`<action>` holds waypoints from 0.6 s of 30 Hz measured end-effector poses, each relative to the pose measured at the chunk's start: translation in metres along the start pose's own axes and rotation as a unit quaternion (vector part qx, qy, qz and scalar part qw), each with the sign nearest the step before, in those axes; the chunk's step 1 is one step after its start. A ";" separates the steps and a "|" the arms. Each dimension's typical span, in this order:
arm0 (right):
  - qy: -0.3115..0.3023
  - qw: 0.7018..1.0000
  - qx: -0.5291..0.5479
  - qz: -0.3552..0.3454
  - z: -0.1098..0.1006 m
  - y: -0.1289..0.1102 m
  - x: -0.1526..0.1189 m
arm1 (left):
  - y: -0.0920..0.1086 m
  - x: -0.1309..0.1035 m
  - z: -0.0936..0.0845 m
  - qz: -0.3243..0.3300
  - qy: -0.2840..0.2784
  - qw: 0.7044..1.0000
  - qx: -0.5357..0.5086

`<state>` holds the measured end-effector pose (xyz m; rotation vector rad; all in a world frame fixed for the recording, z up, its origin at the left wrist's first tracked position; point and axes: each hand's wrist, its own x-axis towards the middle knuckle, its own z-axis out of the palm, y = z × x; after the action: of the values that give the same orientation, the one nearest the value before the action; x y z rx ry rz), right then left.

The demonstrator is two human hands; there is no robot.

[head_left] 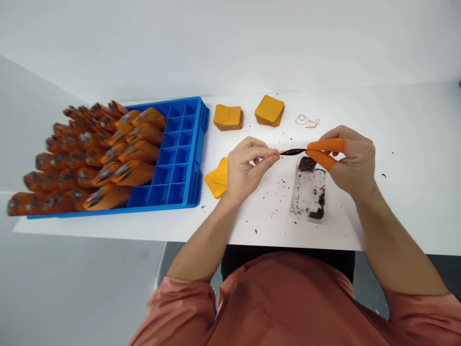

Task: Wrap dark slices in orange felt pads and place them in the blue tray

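My left hand (248, 166) and my right hand (347, 156) hold a thin orange pouch (292, 152) between them, above the table. It shows nearly edge-on, with a dark middle. The left thumb and fingers pinch its left end. Orange finger covers sit on my right thumb and index finger, which pinch the other end. Just below the right fingers stands a clear plastic box (297, 192) with dark crumbly material (317, 213) in it. Beside my left wrist lie loose orange square pieces (217, 180), partly hidden by the hand.
A blue divided tray (196, 158) at the left holds many upright orange pouches (139, 151) with dark tops; its right compartments show bare. Two stacks of orange squares, a left stack (228, 117) and a right stack (269, 109), lie behind my hands, near a thin tangled string (307, 121). Dark crumbs dot the table.
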<state>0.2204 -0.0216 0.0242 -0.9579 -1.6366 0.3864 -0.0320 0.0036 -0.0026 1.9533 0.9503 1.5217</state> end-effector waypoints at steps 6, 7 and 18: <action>0.000 1.000 -0.023 0.010 0.003 0.002 -0.002 | -0.001 0.001 -0.002 -0.016 -0.001 1.000 0.011; 0.004 1.000 -0.022 0.010 0.004 0.003 -0.002 | 0.000 0.001 -0.003 -0.013 -0.004 1.000 0.008; -0.026 0.999 -0.043 0.000 0.004 0.000 -0.003 | 0.002 0.001 -0.002 0.068 -0.053 0.990 0.112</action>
<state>0.2163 -0.0227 0.0210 -1.0187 -1.7117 0.3448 -0.0334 0.0031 -0.0005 2.2750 0.9955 1.4170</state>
